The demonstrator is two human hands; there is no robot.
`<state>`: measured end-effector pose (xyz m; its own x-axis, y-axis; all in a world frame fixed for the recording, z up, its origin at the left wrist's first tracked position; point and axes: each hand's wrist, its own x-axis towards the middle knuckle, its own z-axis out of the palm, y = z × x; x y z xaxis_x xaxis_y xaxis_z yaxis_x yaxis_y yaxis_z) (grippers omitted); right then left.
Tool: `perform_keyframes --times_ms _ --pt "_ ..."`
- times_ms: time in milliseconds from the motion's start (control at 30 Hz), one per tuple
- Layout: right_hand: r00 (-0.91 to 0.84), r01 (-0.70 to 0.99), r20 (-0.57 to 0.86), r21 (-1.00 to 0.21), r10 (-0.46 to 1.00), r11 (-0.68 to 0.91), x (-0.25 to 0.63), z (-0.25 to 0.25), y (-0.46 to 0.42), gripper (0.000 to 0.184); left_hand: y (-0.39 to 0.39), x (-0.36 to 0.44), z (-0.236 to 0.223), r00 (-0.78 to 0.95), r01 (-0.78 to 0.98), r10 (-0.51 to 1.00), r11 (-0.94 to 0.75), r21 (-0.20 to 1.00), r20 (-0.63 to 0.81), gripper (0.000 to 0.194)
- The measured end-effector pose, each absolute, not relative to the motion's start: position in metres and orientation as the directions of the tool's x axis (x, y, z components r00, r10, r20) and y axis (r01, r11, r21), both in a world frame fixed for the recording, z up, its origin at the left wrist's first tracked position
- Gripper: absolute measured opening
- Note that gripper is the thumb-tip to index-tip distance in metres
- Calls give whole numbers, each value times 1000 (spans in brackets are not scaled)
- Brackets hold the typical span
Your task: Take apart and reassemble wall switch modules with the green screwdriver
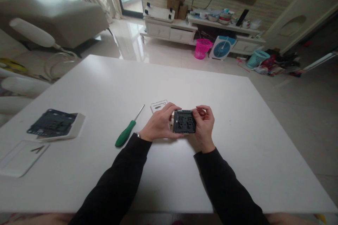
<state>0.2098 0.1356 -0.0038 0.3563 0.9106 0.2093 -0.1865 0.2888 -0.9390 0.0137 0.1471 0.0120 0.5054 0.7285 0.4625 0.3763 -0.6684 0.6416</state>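
Between my two hands, above the white table, is a square black wall switch module with two small mechanisms on its upper face. My left hand grips its left side, thumb along the near edge and fingers at the far edge. At its right edge my right hand holds on with the thumb on top and the fingers curled. A clear frame-like piece lies just beyond my left hand, partly hidden by it. Left of that hand rests a screwdriver with a green handle, its tip pointing away.
On the table's left lie a black panel leaning on a white box, and a white cover plate with small screws on it. Beyond the table stand a TV cabinet, a pink basket and a blue fan.
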Motion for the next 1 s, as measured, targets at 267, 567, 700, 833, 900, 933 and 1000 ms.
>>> perform_keyframes --times_ms 267,567,700,833,900,933,1000 --pt "346 -206 197 -938 917 279 210 -4 136 32 147 15 10 460 357 684 -727 587 567 80" --pt "338 -223 175 -940 925 260 209 -4 137 33 148 15 8 452 381 688 -725 574 568 78" --pt "355 -176 187 -949 916 261 208 -1 136 28 147 14 9 436 402 703 -711 577 562 77" --pt "325 -197 135 -958 936 206 209 -1 137 26 149 11 10 439 471 727 -687 553 528 74" --pt "302 -172 126 -968 945 184 210 -3 138 28 150 9 10 447 507 734 -679 531 511 73" --pt "287 -153 123 -973 950 172 211 -5 138 29 150 9 10 453 522 737 -675 521 501 73" --pt "236 -129 103 -982 966 136 212 -8 139 34 150 8 10 468 542 746 -666 513 474 72"
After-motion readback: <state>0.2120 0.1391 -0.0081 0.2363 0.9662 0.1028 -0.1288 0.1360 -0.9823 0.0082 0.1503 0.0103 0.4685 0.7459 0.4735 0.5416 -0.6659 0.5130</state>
